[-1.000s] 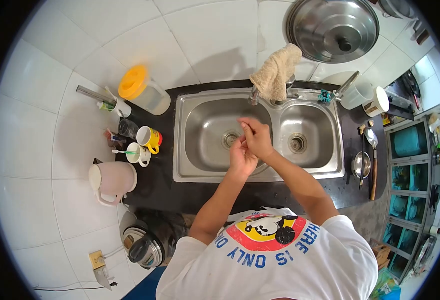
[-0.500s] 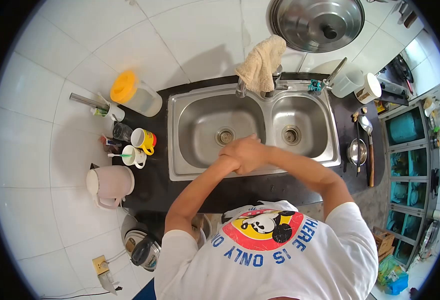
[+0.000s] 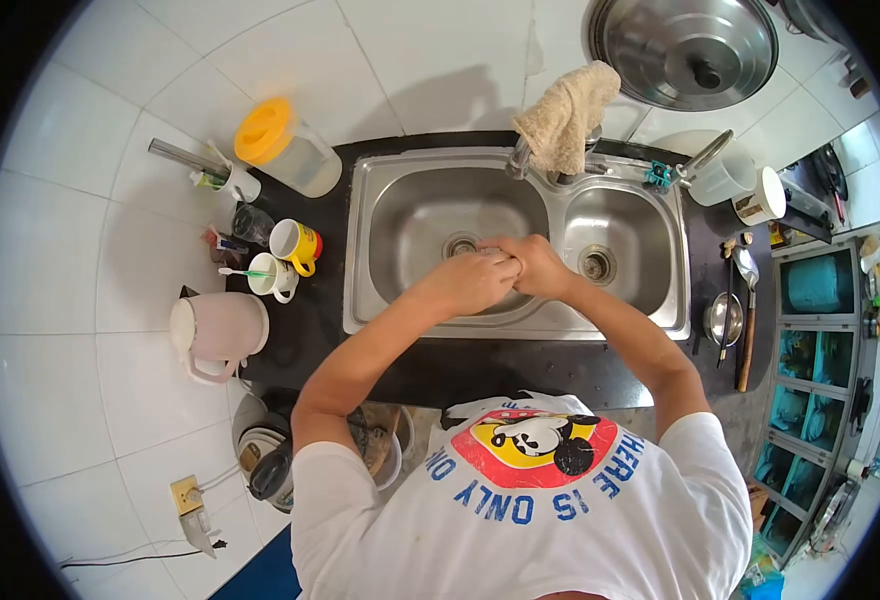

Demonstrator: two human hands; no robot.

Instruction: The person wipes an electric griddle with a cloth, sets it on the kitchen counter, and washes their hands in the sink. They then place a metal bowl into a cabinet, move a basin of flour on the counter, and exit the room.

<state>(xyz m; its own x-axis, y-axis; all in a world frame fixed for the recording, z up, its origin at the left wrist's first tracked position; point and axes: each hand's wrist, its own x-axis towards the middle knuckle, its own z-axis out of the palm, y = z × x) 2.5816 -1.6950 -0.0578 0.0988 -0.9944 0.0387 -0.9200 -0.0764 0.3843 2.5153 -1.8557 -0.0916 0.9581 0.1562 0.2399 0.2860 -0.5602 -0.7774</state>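
Note:
Above the front part of the large left sink basin (image 3: pixel 400 215), my two hands meet. My left hand (image 3: pixel 472 282) has its fingers bent and pressed against my right hand (image 3: pixel 538 268). The fingers of the right hand close round those of the left. No object shows between them; the palms are hidden. Behind them is the basin's drain (image 3: pixel 461 246), partly covered by the hands. A beige cloth (image 3: pixel 568 115) hangs over the tap (image 3: pixel 520 160) at the sink's back edge.
On the left stand a yellow-lidded jug (image 3: pixel 295 150), a yellow mug (image 3: pixel 297 246), a white cup (image 3: pixel 274 277) and a pink kettle (image 3: pixel 222 327). To the right lie a metal bowl (image 3: pixel 724 318) and a wooden-handled ladle (image 3: pixel 746 330). A large lid (image 3: pixel 685 50) hangs on the wall.
My right hand has slid from around my left wrist to the left hand's fingers. The view has shifted slightly.

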